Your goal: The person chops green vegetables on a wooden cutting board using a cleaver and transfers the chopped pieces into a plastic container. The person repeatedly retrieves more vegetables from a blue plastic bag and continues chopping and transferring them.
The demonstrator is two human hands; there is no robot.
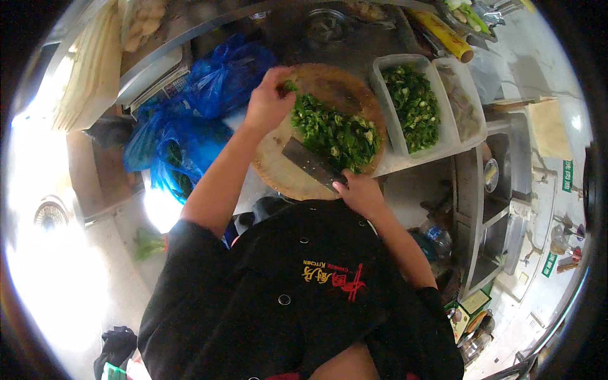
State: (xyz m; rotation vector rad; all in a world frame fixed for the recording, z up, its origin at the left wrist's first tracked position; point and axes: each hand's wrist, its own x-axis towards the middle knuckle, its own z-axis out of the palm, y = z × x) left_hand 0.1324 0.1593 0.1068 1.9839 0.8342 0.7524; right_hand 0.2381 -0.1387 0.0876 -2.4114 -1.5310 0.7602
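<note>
A round wooden chopping board (275, 173) lies before me, with a heap of chopped green vegetables (332, 133) across its middle and right. My right hand (363, 192) grips the handle of a cleaver (311, 164). The dark, broad blade lies low over the board, pointing up and left beside the heap's near edge. Over the board's far left edge, my left hand (271, 102) pinches a small bit of greens (288, 86); it is slightly blurred. Some of its fingers are hidden behind the hand.
Right of the board stand a plastic tub (413, 109) of chopped greens and another tub (458, 102) with pale contents. Blue plastic bags (204, 99) crowd the left. A yellow roll (441, 35) lies at the back right, and steel sinks (494, 190) stand farther right.
</note>
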